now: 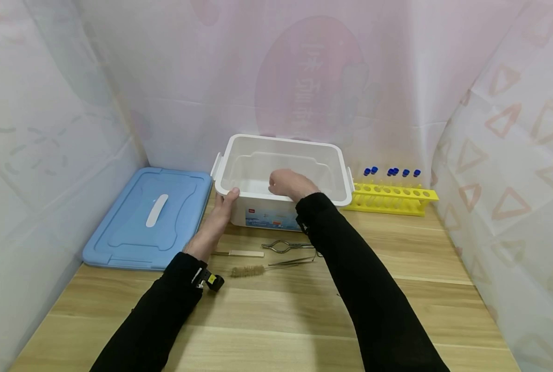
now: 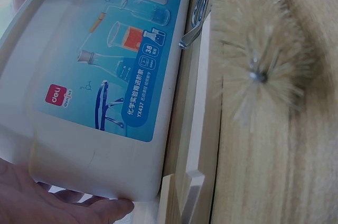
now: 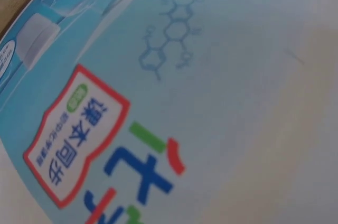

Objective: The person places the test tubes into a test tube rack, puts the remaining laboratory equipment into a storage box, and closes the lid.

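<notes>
A white plastic storage box (image 1: 239, 211) stands lidless near the back of the table, with a blue printed label (image 2: 127, 55) on its front. My left hand (image 1: 217, 221) grips its left front corner, thumb at the rim and fingers along the side, as the left wrist view also shows. Over the rim, my right hand (image 1: 293, 184) reaches inside the box with bent fingers; whether they hold anything is hidden. The right wrist view shows only the label close up. In front of the box lie metal tongs (image 1: 283, 247), a flat pale-handled tool (image 1: 246, 253) and a bristle test tube brush (image 1: 248, 271).
The blue lid (image 1: 127, 217) with a white handle lies left of the box. To the right stands a yellow test tube rack (image 1: 392, 194) with several blue-capped tubes (image 1: 405, 173). Fabric walls (image 1: 188, 77) enclose the table (image 1: 257, 330) at the back and sides.
</notes>
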Demonstrator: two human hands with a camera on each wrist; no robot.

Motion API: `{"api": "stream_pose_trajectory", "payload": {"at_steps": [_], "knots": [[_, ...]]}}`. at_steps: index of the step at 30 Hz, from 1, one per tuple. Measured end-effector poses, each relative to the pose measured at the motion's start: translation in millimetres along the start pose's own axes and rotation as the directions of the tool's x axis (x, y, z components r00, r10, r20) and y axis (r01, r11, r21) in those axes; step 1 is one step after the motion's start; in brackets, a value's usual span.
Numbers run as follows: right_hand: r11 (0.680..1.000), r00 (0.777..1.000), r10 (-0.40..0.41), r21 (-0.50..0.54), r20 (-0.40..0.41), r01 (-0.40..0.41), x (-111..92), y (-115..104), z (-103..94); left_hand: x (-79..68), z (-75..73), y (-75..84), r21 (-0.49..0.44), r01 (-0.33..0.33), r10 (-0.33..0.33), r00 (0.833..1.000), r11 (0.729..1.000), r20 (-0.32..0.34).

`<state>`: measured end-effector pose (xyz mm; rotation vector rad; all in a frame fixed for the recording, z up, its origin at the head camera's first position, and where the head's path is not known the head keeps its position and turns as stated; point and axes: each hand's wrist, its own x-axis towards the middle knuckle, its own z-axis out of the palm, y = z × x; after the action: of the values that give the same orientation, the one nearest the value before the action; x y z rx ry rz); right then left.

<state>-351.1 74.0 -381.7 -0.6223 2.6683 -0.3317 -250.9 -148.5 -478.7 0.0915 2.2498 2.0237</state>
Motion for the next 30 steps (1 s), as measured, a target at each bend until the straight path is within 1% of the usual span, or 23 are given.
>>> {"api": "stream_pose_trajectory", "payload": {"at_steps": [5, 9, 12, 17, 18, 19, 24, 26, 30], "knots": [[0.998, 0.991, -0.049, 0.031, -0.122, 0.053, 3, 0, -0.8, -0.8, 1.1, -0.7, 0.005, 0.009, -0.009, 1.0, 1.0, -0.007], [0.994, 0.976, -0.064, 0.079, -0.207, 0.082, -4, 0, -4.4, -0.6, 3.7, -1.6, -0.002, 0.0, 0.0, 1.0, 1.0, -0.008], [0.99, 0.965, -0.085, 0.091, -0.248, 0.111, -12, 6, -5.9, -0.7, 5.4, -1.7, -0.005, -0.004, 0.004, 1.0, 1.0, -0.003], [0.987, 0.956, -0.113, 0.083, -0.269, 0.14, -32, 12, -8.7, -1.0, 5.8, -1.0, 0.0, -0.009, 0.009, 1.0, 1.0, 0.005], [0.986, 0.951, -0.126, 0.071, -0.282, 0.151, -33, 17, -7.0, -1.1, 5.7, -0.6, 0.0, -0.011, 0.011, 1.0, 1.0, 0.008], [0.987, 0.951, -0.124, 0.067, -0.283, 0.149, -39, 15, -8.6, -1.2, 5.6, -0.3, 0.001, -0.01, 0.01, 1.0, 1.0, 0.007], [0.986, 0.931, -0.142, 0.036, -0.336, 0.163, -58, 15, -8.7, -1.0, 5.0, 1.7, 0.001, 0.006, -0.006, 1.0, 1.0, 0.001], [0.986, 0.927, -0.139, 0.036, -0.348, 0.162, -69, 11, -10.1, -0.2, 4.5, 2.0, -0.002, 0.009, -0.009, 1.0, 1.0, -0.002], [0.984, 0.914, -0.152, 0.029, -0.377, 0.175, -83, 10, -6.8, 1.0, 4.5, 1.0, -0.006, -0.001, 0.001, 1.0, 1.0, -0.004]]}}
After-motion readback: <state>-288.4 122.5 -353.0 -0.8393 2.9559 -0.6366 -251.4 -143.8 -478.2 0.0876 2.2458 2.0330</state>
